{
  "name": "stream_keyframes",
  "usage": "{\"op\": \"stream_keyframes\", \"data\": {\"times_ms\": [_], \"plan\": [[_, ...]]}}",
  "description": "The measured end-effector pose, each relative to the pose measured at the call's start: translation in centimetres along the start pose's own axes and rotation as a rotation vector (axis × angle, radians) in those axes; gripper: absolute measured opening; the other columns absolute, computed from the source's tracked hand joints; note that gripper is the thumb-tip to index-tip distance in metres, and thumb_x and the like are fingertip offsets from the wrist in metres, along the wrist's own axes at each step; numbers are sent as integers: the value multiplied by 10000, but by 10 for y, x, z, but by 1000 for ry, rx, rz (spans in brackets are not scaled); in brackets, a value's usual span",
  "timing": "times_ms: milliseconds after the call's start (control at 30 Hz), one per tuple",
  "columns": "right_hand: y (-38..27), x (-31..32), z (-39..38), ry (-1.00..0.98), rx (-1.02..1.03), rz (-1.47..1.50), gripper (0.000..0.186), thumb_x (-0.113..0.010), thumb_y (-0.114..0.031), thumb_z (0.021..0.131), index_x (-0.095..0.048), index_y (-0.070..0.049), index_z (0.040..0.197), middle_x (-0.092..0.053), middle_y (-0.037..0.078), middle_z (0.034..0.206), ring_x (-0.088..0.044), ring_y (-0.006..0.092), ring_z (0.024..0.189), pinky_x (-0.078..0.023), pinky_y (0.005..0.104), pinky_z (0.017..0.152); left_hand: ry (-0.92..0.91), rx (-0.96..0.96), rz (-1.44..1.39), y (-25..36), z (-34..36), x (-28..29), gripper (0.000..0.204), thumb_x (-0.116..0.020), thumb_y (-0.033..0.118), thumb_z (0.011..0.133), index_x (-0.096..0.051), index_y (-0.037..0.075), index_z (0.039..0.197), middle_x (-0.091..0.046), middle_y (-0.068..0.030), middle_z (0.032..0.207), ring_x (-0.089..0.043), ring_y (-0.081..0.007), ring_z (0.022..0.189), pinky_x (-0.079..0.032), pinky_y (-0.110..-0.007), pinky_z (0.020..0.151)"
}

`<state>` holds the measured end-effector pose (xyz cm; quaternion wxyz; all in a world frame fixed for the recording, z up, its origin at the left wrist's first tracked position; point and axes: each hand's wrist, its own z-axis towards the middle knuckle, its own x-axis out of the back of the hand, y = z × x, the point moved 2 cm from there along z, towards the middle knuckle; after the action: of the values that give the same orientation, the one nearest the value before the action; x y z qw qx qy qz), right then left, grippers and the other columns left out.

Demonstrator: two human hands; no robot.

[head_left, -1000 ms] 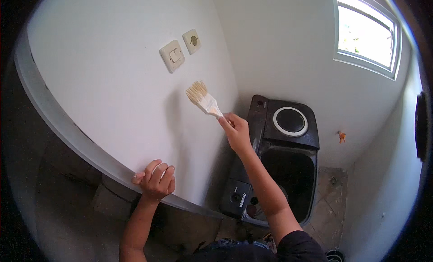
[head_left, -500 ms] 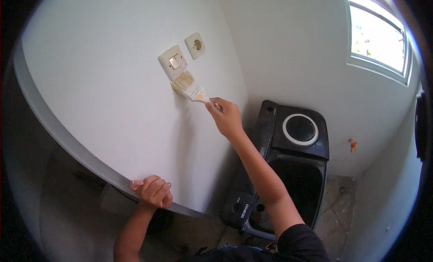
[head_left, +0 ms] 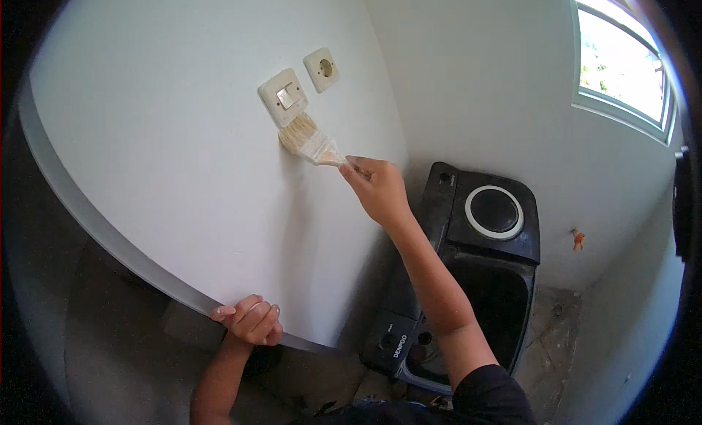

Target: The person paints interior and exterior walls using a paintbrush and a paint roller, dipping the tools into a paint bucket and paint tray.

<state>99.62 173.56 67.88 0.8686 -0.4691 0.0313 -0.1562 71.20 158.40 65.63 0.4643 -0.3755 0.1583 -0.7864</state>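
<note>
Wall [head_left: 183, 169] fills the view. Below the brush grip stands a black washing machine [head_left: 482, 249]. Right hand [head_left: 376, 187], arm stretched up, pinches the paintbrush [head_left: 311, 141], bristles touching under the light switch [head_left: 283, 97]. Left hand [head_left: 248, 321] curls clamped around the wall's edge.

A flat paintbrush with pale, paint-caked bristles and a light handle [head_left: 313, 142] lies tilted against the white wall, bristles up and to the left, handle down to the right. Its splayed bristle tips press on the wall just below the cream square light switch plate [head_left: 285, 97], touching its lower edge.
</note>
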Motion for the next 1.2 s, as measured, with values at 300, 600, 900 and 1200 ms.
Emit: {"op": "stream_keyframes", "data": {"times_ms": [300,600,900,1200], "plan": [[13,9,18,15,-80,-90,291,-640,-332,879,-740,-81,989,-648,170,699,-635,332,654,-485,409,628,42,5,18,2,-3,-3,164,-511,231,753,-629,175,653,-558,49,661,-622,-106,704,-224,-376,938],[24,16,29,-12,-32,-107,321,-653,-342,873,-734,-72,1027,-636,156,671,-607,284,601,-468,393,601,36,29,25,6,-1,-4,159,-506,233,742,-622,180,646,-558,53,663,-619,-104,701,-228,-380,932],[32,7,27,-11,-51,-29,324,-686,-321,871,-730,-48,1039,-678,169,723,-624,221,621,-484,340,635,20,11,22,5,-5,-2,174,-501,228,771,-628,164,672,-540,40,664,-620,-144,717,-233,-402,945],[48,15,2,-133,123,56,274,-697,-250,873,-727,-52,1059,-683,183,751,-622,205,625,-499,329,645,27,44,33,5,-7,-4,164,-511,233,750,-630,177,652,-568,52,684,-619,-107,715,-222,-383,935]]}}
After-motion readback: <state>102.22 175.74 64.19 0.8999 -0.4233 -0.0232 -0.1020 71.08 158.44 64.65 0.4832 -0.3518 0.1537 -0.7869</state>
